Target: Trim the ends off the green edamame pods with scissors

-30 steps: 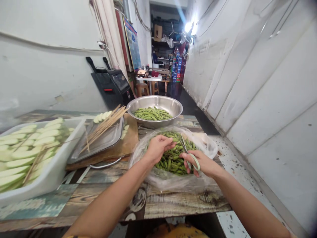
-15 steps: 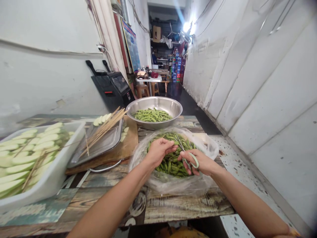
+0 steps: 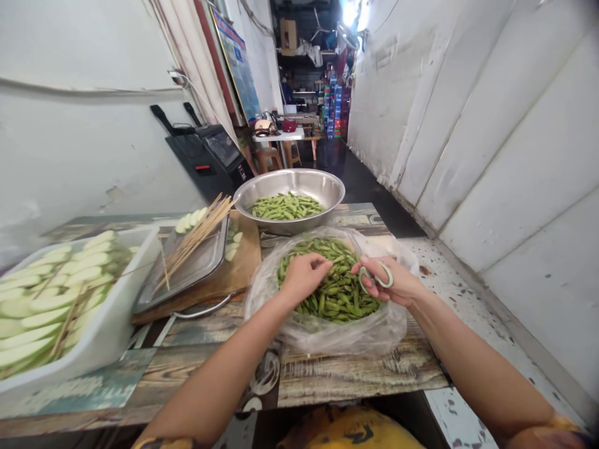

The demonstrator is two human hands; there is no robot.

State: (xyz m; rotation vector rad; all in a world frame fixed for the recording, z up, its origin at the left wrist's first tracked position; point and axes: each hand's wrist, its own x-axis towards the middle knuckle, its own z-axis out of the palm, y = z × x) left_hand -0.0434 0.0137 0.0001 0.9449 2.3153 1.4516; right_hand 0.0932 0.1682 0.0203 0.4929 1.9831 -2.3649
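Green edamame pods (image 3: 344, 299) fill an opened clear plastic bag (image 3: 266, 312) on the table before me. Over the left part of the pile is my left hand (image 3: 306, 274), its thumb and fingers pinched together; whatever may be between them is hidden. My right hand (image 3: 393, 282) is at the bag's right side, closed around the pale green handles of a pair of scissors (image 3: 386, 275). The blades are hard to make out against the pods. Behind the bag stands a steel bowl (image 3: 327, 187) partly filled with more pods.
To the left, a white tub (image 3: 107, 324) holds pale green slices with wooden sticks. Beside it a metal tray (image 3: 187, 274) carries bamboo skewers (image 3: 196, 237) and rests on a wooden cutting board (image 3: 250, 249). A black machine (image 3: 206, 156) stands by the left wall.
My right hand has moved right with the scissors, away from my left hand. The left fingers have drawn closer together, and the pod seen at their tips no longer shows. The view has shifted slightly.
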